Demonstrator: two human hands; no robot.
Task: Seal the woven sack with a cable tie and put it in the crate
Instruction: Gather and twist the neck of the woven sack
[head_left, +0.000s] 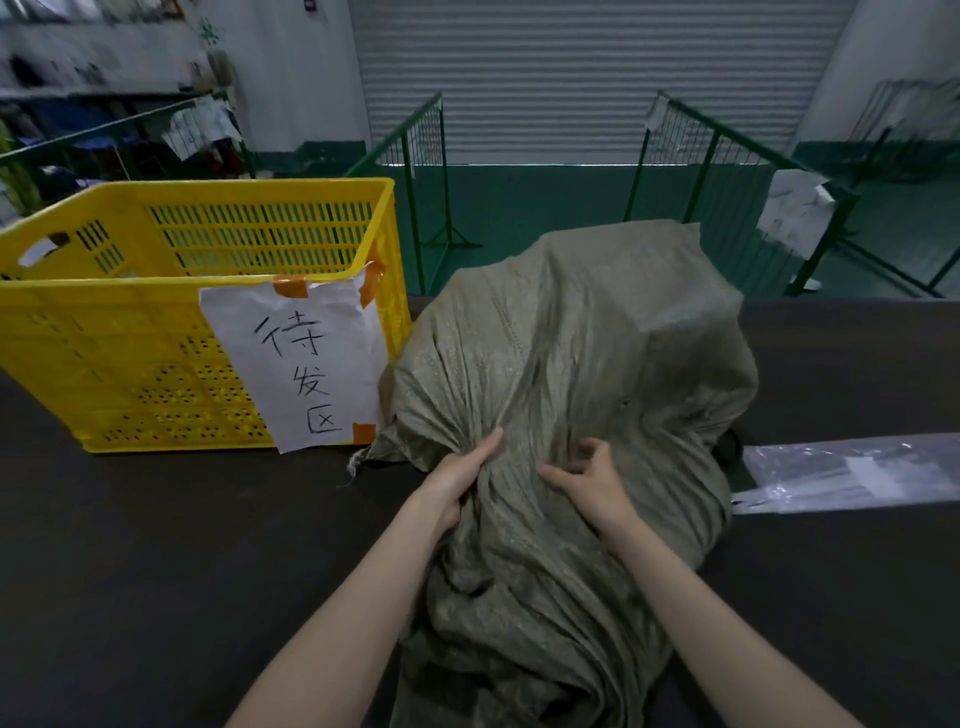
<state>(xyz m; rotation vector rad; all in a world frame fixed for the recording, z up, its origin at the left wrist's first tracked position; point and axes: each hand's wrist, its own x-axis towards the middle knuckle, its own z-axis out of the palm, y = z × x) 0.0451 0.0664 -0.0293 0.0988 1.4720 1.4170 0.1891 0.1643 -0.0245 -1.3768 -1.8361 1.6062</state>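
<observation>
A clear plastic bag (852, 478) lies flat at the right of the dark table (156, 545). Beyond the table's far edge stand green wire-mesh panels (696, 156) hung with white papers (795, 208), before a grey roller shutter (571, 78); cluttered shelving (104, 104) is at the far left

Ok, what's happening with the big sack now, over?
Left hand bunching the woven sack; right hand open, pressing on it. No cable tie visible. Yellow crate to its left, path clear.
</observation>
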